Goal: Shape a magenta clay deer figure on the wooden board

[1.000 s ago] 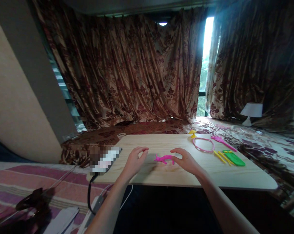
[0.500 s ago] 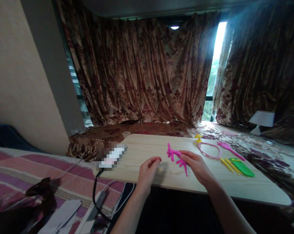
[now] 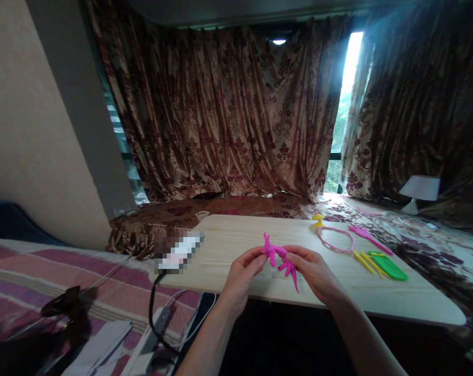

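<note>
A small pink branched plastic toy (image 3: 279, 257) is held just above the near part of a light wooden table (image 3: 228, 245). My left hand (image 3: 242, 277) pinches its left end with thumb and fingers. My right hand (image 3: 312, 271) grips its right side, fingers closed around it. A thin pink prong of the toy hangs down between the two hands.
At the table's right lie a pink ring (image 3: 335, 238), a pink stick piece (image 3: 367, 236), yellow sticks (image 3: 362, 259), a green flat piece (image 3: 389, 266) and a small yellow piece (image 3: 319, 218). A blurred-out object (image 3: 177, 251) with a black cable sits at the left edge. A white lamp (image 3: 420, 191) stands far right.
The pink toy went from lying on the table to being lifted in my right hand. My left hand then came in and took hold of its other end.
</note>
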A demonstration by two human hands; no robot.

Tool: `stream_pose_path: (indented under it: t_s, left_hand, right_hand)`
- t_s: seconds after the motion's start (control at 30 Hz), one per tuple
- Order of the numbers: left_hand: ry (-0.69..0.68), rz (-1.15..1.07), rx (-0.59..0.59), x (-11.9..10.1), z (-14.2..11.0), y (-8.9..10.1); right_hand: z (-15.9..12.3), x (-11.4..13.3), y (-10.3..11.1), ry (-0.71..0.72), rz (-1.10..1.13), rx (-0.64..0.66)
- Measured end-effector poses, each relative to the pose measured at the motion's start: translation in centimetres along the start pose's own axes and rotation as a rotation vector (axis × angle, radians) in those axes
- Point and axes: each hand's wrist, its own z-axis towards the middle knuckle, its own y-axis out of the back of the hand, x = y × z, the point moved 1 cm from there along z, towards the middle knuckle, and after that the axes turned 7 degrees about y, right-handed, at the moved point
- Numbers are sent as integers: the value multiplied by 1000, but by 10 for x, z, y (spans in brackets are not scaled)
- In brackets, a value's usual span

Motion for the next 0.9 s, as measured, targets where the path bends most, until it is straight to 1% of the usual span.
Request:
stream_pose_path:
  t_s: [0.13,0.3,0.57,0.67,0.9]
  left_hand:
    - [-43,20,5,-4,-1,-3]
    - [-63,36,-20,-5,3,-3]
    - [-49,49,-30,-4,6,-2]
    - [-45,47,-32,-3,6,-2]
    - [-22,30,-56,-2,6,-3]
  right_hand:
    - [-2,3,0,0,-14,2]
    - [-3,6,-2,4,-41,23]
    - [-1,3,-2,37,-80,22]
    - [-2,3,-4,54,-100,43]
    - [-4,5,-4,43,-75,73]
